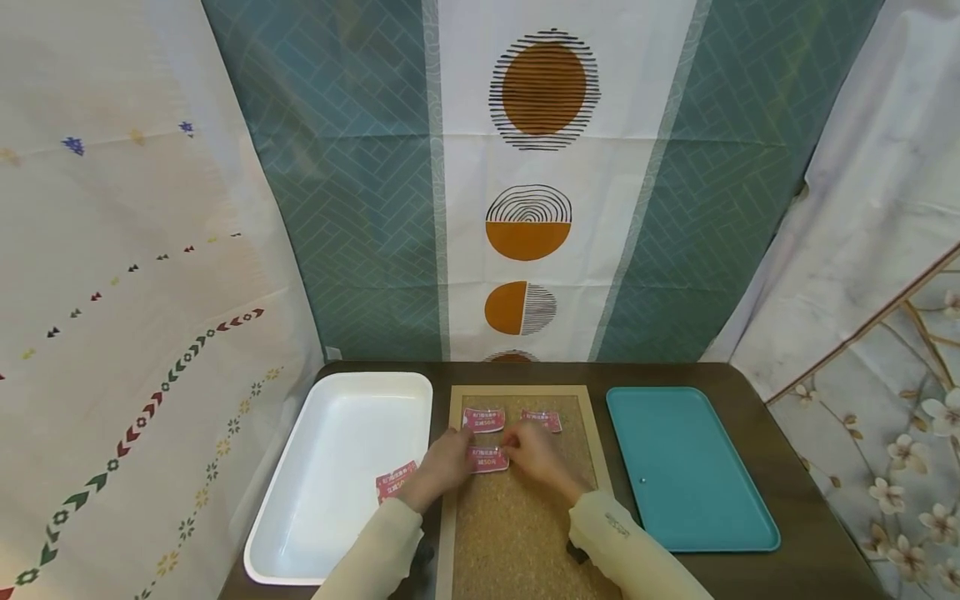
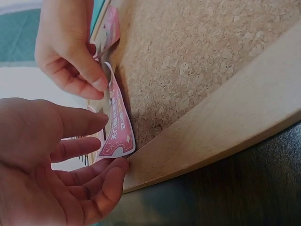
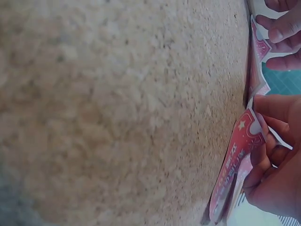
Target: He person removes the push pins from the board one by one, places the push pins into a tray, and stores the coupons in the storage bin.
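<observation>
1. Head view: the middle pink coupon (image 1: 487, 460) lies on a cork board (image 1: 517, 533), just nearer than the far left coupon (image 1: 483, 421). A hand is at each end of it.
2. The left hand (image 1: 446, 461) is at the coupon's left end. In the left wrist view its fingers are bent, with gaps between them, and its thumb is near the coupon's edge. I cannot tell if it pinches the paper.
3. The right hand (image 1: 534, 450) is at the coupon's right end. Its thumb and fingers are bent and near each other. I cannot tell if they are clamped on the coupon or only beside it.
4. The coupon is thin paper with white writing and a notch in its end. It is bent, and part of it stands up off the cork.
5. The cork is brown, bumpy and speckled. A smooth, pale wooden frame (image 1: 517, 390) goes around it.
6. The far right coupon (image 1: 551, 422) is just past the right hand, which hides part of it.
7. On the left is a shiny white tray (image 1: 315, 417) with round corners. A loose coupon (image 1: 395, 480) lies in it.
8. On the right is a flat teal tray (image 1: 690, 467). The table (image 1: 795, 533) is dark brown.
</observation>
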{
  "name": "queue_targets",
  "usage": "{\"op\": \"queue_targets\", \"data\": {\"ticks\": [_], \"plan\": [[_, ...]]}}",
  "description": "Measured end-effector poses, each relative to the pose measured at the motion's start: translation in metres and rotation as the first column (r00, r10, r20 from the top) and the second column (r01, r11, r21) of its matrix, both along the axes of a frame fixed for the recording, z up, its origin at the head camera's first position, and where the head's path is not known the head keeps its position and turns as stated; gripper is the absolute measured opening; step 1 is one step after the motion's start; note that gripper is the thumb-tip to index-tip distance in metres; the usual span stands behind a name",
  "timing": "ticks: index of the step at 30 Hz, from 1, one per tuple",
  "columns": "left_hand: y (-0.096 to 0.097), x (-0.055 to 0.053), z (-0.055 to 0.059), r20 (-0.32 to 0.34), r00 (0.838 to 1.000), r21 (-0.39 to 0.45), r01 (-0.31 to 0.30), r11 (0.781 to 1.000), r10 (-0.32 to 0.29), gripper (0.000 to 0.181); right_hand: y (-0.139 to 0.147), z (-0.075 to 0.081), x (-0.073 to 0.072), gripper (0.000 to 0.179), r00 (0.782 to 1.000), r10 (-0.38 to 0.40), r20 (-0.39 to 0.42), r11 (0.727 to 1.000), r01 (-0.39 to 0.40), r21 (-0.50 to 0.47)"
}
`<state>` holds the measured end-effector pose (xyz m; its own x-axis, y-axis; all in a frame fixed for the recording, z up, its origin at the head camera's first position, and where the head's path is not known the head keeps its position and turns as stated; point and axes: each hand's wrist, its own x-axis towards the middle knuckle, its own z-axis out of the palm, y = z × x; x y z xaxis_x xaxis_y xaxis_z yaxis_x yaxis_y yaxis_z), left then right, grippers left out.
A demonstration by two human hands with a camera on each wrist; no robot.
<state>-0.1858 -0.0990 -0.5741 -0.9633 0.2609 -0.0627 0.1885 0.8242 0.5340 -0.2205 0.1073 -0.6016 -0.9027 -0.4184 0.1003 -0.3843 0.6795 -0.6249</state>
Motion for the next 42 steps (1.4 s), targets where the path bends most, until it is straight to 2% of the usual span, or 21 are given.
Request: {"op": "queue_targets", "data": {"ticks": [6, 14, 19, 26, 35, 42], "plan": [[0.005, -0.001, -0.001, 0.04, 0.999, 0.003, -0.018, 1.0, 0.018, 0.025, -0.005, -0.002, -0.003, 0.005, 0.999, -0.018, 0.028, 1.0, 0.018, 0.02], [0.007, -0.001, -0.004, 0.042, 0.999, 0.006, -0.03, 1.0, 0.03, 0.023, -0.009, -0.004, -0.005, 0.006, 0.993, -0.064, 0.1, 0.996, 0.056, 0.075], [0.007, -0.001, -0.003, 0.051, 0.998, -0.014, -0.036, 0.999, 0.036, 0.023, -0.013, -0.003, -0.006, 0.006, 0.991, -0.082, 0.11, 0.994, 0.073, 0.085], [0.004, 0.001, -0.002, 0.053, 0.998, -0.032, -0.029, 0.999, 0.03, 0.02, -0.019, 0.001, -0.006, 0.003, 0.988, -0.075, 0.138, 0.995, 0.066, 0.07], [0.005, 0.001, -0.008, 0.069, 0.997, -0.011, -0.018, 1.0, 0.019, 0.016, -0.022, -0.002, -0.007, 0.007, 0.986, -0.087, 0.145, 0.992, 0.072, 0.106], [0.007, 0.0, -0.008, 0.06, 0.998, -0.028, -0.011, 1.0, 0.012, 0.017, -0.02, -0.002, -0.007, 0.006, 0.981, -0.078, 0.176, 0.994, 0.063, 0.088]]}}
